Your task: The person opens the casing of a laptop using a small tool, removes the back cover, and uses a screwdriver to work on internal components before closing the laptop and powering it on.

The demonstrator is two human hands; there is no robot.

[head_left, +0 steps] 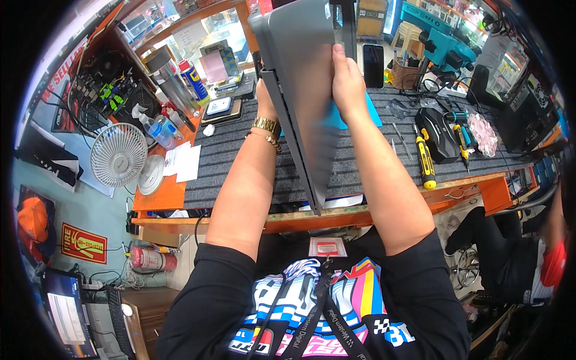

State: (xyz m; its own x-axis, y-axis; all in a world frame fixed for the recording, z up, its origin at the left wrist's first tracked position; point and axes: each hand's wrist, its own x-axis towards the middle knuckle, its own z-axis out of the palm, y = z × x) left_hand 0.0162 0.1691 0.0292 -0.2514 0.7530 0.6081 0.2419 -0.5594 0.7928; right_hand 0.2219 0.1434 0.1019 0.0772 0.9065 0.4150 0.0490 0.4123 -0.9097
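Observation:
A dark grey laptop (303, 72) is held up on edge above the workbench, its broad smooth face turned to the right. The lower part of that face is blurred. My right hand (349, 87) is closed on its right edge, thumb lying along the smooth face. On the other side, my left hand (266, 101) grips the hinge-side edge; most of its fingers are hidden behind the laptop. Past the laptop's upper right shows part of a dark panel (344, 18) with small keys or slots; I cannot tell whether it belongs to the same laptop. A blue sheet (371, 113) lies beneath.
A ribbed grey mat (234, 159) covers the workbench. To the right lie a yellow-black screwdriver (425, 162), a black mouse-shaped case (437, 135) and a phone (372, 66). On the left stand a white fan (119, 155), bottles and a spray can (193, 81). Another person (528, 258) sits at far right.

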